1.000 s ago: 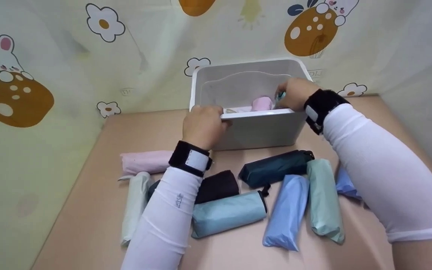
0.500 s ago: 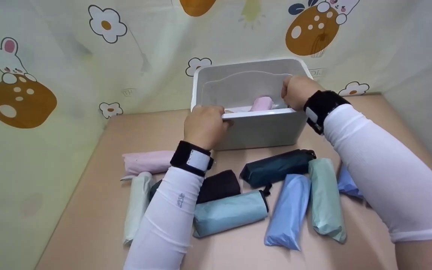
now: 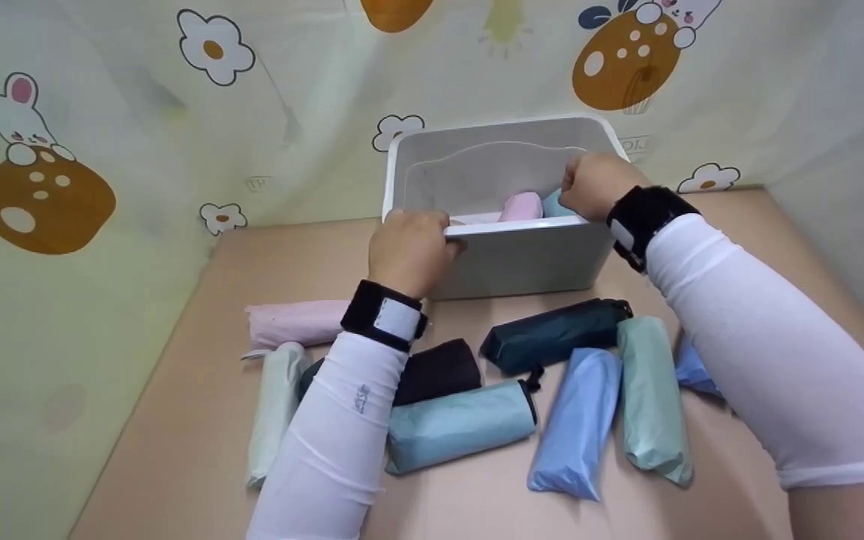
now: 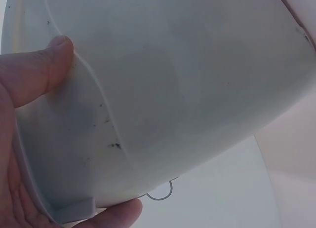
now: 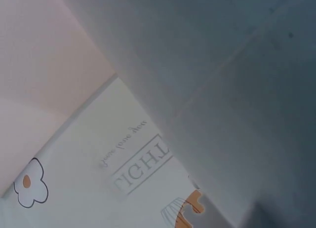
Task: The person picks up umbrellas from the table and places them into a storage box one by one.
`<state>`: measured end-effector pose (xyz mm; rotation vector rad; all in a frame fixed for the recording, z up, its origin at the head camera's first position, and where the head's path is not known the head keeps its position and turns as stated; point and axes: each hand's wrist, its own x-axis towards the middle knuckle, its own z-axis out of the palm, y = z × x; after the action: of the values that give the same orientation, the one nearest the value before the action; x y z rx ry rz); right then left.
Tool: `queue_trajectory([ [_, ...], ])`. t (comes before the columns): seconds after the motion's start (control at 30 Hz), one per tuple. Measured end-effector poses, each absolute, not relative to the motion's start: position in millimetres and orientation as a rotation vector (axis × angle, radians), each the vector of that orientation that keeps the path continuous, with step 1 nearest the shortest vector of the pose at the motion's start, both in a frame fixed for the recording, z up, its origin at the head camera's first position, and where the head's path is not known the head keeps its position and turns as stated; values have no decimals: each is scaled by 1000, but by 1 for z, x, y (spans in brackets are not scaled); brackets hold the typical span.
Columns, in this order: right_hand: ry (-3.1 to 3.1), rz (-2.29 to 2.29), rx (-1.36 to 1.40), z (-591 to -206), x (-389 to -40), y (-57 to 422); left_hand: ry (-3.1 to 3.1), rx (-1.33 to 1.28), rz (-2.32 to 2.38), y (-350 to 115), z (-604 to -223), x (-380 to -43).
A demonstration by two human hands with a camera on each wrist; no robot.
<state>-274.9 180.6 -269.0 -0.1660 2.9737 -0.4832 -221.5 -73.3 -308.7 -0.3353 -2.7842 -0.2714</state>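
My left hand (image 3: 411, 251) grips the front rim of a light grey plastic bin (image 3: 514, 259). In the left wrist view its thumb (image 4: 59, 53) presses on the outer wall, beside the rim. My right hand (image 3: 598, 184) reaches over the bin's right front corner, fingers curled down inside. Right at those fingers a light teal folded umbrella (image 3: 556, 204) shows in part; the fingertips are hidden. Beside it in the bin lies a pink rolled umbrella (image 3: 522, 206). Only the bin's outer wall (image 5: 197, 90) fills the right wrist view, with no hand showing.
Several sleeved folded umbrellas lie in front of the bin: a pink one (image 3: 297, 322), pale green (image 3: 274, 412), black (image 3: 439, 371), light teal (image 3: 462, 426), dark teal (image 3: 556, 336), blue (image 3: 576, 424) and green (image 3: 653, 397). Another blue one (image 3: 694, 367) is partly behind my right arm.
My right hand, holding the teal umbrella, has shifted slightly right inside the bin. The umbrella dropped from sight, then came into view left of the fingers. My left hand stays on the rim.
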Motion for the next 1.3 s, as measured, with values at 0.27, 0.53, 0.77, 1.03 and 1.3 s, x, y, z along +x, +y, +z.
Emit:
queue_trajectory([
  [0.27,3096,-703,-129,-271,-269,182,-2778,-334,-275,-74,-308,-221],
  [0.53,3150,-1031,-131,-263,-252,204,-2790,-325,-286,-73,-307,-221],
  [0.77,3231,-1010,-136,-256,-227,245,-2795,-347,-269,-73,-305,-221],
  [1.03,3133,-697,-167,-262,-206,292,-2776,-360,-277,-75,-307,-221],
  [1.3,3010,-228,-266,-289,-196,335,-2769,-357,-303,-76,-310,-222],
])
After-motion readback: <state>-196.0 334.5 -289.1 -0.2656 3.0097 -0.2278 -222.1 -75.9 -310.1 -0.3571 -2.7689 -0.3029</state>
